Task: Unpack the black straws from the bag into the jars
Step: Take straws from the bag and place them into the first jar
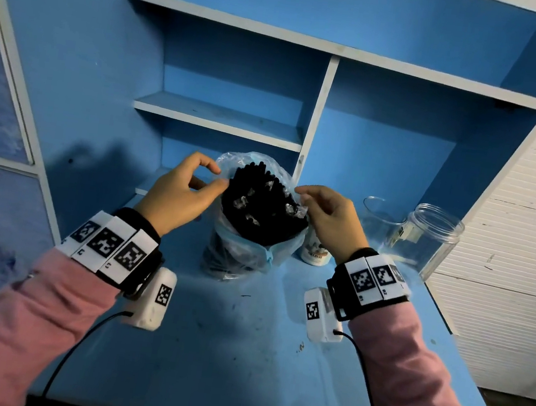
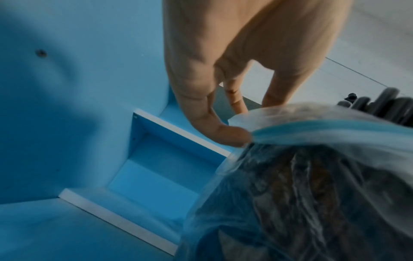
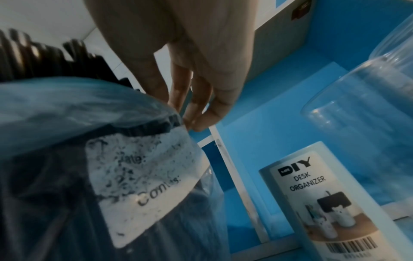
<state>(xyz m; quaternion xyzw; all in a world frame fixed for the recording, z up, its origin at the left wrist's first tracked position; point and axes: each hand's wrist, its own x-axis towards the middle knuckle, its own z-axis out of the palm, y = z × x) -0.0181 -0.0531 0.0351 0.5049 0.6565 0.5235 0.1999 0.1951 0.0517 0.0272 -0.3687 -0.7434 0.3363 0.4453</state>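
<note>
A clear plastic zip bag (image 1: 245,254) stands upright on the blue desk (image 1: 238,353), stuffed with black straws (image 1: 265,202) whose tops poke out of its open mouth. My left hand (image 1: 207,182) pinches the bag's left rim; its thumb (image 2: 225,132) presses the blue zip strip (image 2: 312,128). My right hand (image 1: 307,196) pinches the right rim, fingertips (image 3: 201,121) on the plastic above a white label (image 3: 143,176). Two clear jars (image 1: 427,239) stand empty to the right.
A white desk-organizer tube (image 1: 316,252) (image 3: 317,199) stands between the bag and the jars. Blue shelves (image 1: 220,117) rise behind the bag. A white slatted wall (image 1: 513,237) borders the desk on the right.
</note>
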